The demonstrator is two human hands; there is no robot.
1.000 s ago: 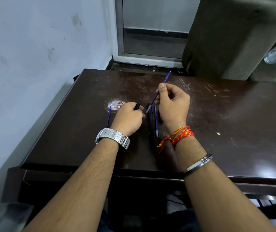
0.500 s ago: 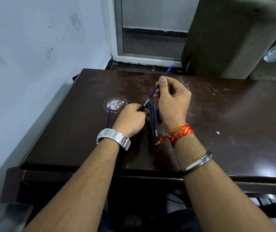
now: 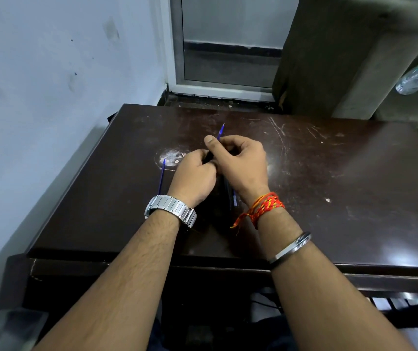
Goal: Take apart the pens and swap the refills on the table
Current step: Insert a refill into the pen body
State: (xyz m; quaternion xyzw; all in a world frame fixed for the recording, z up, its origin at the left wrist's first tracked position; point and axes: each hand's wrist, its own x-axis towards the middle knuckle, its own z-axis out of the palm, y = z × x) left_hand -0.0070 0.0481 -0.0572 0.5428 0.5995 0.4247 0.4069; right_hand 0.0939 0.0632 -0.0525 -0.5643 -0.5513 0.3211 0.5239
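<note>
My right hand [image 3: 243,163] pinches a thin blue refill [image 3: 221,130], whose tip sticks up past my thumb. My left hand [image 3: 192,176] is closed around a black pen barrel [image 3: 209,156], only a short dark piece of which shows between the two hands. The refill's lower part runs into that barrel between my hands. A second blue refill [image 3: 161,176] lies on the table just left of my left hand. More dark pen parts and a blue refill [image 3: 234,200] lie on the table under my right wrist, partly hidden.
The dark brown table [image 3: 329,186] is scratched, with a white worn patch [image 3: 171,157] near my left hand. A pale wall runs along the left edge. A door frame and a dark cabinet stand behind the table.
My hands have come together. The refill has gone further into the black barrel, so less of it shows above my right thumb.
</note>
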